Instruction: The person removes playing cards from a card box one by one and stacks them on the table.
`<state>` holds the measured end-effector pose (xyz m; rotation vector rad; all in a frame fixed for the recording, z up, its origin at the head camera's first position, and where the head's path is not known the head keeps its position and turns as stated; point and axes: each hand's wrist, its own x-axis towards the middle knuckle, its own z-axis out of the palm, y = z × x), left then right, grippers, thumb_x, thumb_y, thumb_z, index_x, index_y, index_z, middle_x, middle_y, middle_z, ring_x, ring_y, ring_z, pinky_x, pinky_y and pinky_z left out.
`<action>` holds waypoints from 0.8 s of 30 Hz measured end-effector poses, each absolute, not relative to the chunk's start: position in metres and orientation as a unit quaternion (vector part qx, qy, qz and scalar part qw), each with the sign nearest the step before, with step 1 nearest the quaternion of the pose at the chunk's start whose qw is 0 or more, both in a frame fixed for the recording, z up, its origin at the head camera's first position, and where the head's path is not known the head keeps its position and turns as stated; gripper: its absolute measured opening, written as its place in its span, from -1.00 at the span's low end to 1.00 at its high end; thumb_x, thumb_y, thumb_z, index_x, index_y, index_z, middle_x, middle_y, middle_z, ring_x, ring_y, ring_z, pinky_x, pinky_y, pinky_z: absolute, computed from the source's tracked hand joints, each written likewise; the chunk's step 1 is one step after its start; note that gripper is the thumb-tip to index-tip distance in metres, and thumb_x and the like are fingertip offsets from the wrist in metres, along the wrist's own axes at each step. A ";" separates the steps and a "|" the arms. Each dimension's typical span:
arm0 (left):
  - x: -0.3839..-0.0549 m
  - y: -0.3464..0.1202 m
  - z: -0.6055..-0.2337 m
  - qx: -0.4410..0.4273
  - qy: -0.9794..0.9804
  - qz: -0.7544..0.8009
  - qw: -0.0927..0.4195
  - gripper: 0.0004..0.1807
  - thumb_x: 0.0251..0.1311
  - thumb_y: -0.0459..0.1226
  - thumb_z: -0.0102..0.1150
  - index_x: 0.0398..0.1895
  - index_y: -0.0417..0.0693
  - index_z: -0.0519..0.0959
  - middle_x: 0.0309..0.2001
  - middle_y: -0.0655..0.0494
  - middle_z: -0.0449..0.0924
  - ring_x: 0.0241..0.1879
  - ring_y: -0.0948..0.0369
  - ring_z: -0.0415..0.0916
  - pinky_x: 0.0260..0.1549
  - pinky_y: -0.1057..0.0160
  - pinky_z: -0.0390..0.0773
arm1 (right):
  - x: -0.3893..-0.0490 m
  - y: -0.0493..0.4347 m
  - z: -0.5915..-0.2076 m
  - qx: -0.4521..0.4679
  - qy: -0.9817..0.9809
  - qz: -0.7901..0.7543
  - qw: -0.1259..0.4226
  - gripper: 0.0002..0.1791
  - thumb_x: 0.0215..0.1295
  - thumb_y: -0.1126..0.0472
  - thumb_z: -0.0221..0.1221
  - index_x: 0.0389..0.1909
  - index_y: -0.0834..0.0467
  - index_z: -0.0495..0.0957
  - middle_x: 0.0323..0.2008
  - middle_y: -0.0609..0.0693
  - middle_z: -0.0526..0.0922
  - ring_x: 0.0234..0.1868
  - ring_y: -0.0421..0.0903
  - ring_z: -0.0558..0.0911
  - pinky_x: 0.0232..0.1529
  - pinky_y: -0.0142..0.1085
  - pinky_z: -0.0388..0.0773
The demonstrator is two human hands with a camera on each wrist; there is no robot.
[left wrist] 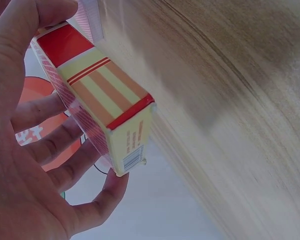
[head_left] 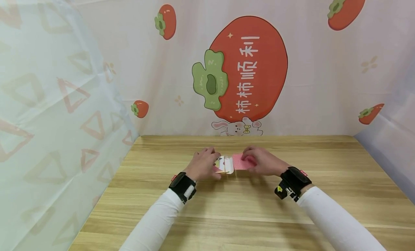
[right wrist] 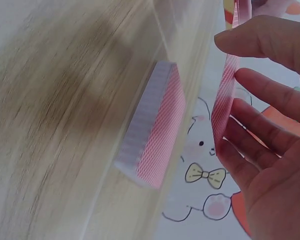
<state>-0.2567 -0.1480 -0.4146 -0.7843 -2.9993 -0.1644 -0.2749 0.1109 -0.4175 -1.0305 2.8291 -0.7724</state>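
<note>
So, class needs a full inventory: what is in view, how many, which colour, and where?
card box: one, red, yellow and orange-striped, in the left hand
thin card-like piece: count unclear, pink-patterned, in the right hand
card stack: one, pink with white edges, near the right hand
table: one, light wood, beneath the hands
back cloth: one, whitish, behind the table
fruit prints: five clear ones, red and green, on the back cloth
lettering: one column, white, on the largest fruit
rabbit print: one, white and pink, under that fruit
wrist devices: two, black, one per wrist
sleeves: two, white, on the forearms
hands: two, bare, over the table
</note>
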 end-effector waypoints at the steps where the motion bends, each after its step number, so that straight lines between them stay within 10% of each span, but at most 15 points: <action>1: -0.257 -0.148 -0.415 -0.252 -0.966 -0.053 0.019 -0.24 -0.24 0.15 0.36 0.10 0.05 0.46 -0.08 0.14 0.34 -0.06 0.14 0.29 -0.10 -0.06 0.34 | -0.275 0.112 -0.418 -0.333 0.909 -0.249 0.011 -0.65 -0.08 0.19 0.34 -0.19 0.01 0.59 -0.06 -0.09 0.45 0.00 -0.07 0.42 0.01 -0.22 0.37; 24: -0.257 -0.154 -0.420 -0.249 -0.967 -0.053 0.022 -0.23 -0.26 0.17 0.36 0.09 0.04 0.47 -0.08 0.13 0.35 -0.08 0.15 0.28 -0.13 -0.05 0.34 | -0.290 0.131 -0.431 -0.319 0.910 -0.263 -0.012 -0.76 -0.02 0.22 0.30 -0.26 0.12 0.62 -0.09 0.01 0.51 -0.04 -0.01 0.48 -0.06 -0.23 0.41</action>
